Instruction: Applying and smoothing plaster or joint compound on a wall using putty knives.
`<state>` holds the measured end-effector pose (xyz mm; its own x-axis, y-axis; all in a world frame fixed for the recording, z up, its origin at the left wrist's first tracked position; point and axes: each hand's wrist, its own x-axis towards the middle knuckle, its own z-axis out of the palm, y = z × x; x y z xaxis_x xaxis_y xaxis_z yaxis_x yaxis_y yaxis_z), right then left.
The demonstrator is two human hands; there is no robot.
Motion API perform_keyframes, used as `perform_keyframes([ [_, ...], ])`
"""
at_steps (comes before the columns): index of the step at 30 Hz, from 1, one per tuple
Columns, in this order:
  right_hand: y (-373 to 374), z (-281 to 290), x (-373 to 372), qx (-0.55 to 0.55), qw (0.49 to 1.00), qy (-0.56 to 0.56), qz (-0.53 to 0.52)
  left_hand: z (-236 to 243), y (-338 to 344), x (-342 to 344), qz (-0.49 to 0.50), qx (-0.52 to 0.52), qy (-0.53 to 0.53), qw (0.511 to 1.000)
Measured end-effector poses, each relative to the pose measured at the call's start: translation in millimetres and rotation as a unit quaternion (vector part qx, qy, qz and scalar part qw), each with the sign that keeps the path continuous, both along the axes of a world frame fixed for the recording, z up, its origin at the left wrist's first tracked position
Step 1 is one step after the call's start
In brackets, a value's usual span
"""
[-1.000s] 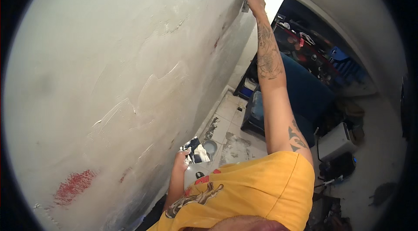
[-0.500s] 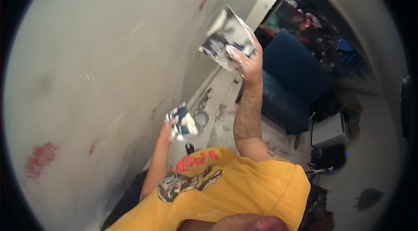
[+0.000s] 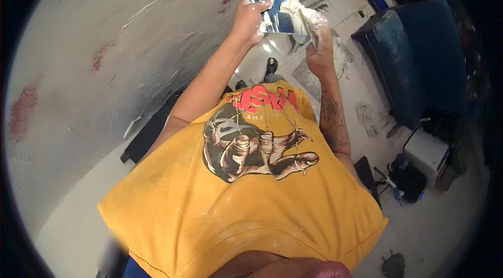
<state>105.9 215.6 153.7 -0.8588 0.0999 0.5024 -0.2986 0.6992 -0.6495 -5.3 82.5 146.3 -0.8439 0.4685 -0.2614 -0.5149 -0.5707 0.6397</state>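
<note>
My left hand (image 3: 247,22) is closed on a square metal plate (image 3: 277,8) smeared with white paste, its thumb lying over the top face. Just to its right, my right hand (image 3: 320,50), coated in paste and blurred, grips a second metal spreader (image 3: 306,29), seen at a slant and largely hidden, at the plate's right edge. Whether the two tools touch I cannot tell. Both forearms reach out over my yellow T-shirt. Along the left runs a grey wall (image 3: 78,26) with rough white paste and red patches.
A blue upholstered seat (image 3: 435,53) stands on the right, with a white box-shaped object (image 3: 424,157) and dark items (image 3: 406,184) below it. The tiled floor (image 3: 346,11) carries whitish stains. A dark object (image 3: 146,126) lies along the wall's foot behind my left arm.
My right hand has come away from high on the wall, down beside the plate in my left hand, which has risen in view. My view has tipped further down.
</note>
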Motion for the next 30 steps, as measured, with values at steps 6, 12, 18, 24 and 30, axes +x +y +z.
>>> perform_keyframes([
  [6, 43.2, -51.9, 37.4, 0.01, 0.977, -0.211, -0.017, -27.9, -1.1, 2.2, -0.033, -0.018, -0.05, 0.998],
  [12, 59.8, -43.8, -8.4, 0.006, 0.99, -0.14, -0.026, -59.8, 19.8, -10.6, -0.171, -0.223, 0.021, 0.96],
  [18, 42.6, -105.2, -35.7, 0.058, 0.975, -0.215, -0.002, -101.0, 45.1, -43.7, -0.209, -0.411, 0.071, 0.885],
  [24, 31.0, -120.3, -20.8, -0.072, 0.956, -0.284, -0.012, -113.3, 65.5, -62.5, -0.398, -0.556, 0.11, 0.722],
  [30, -9.4, -93.5, -25.0, -0.116, 0.952, -0.274, 0.069, -206.4, 9.3, -138.8, -0.492, -0.667, 0.382, 0.409],
])
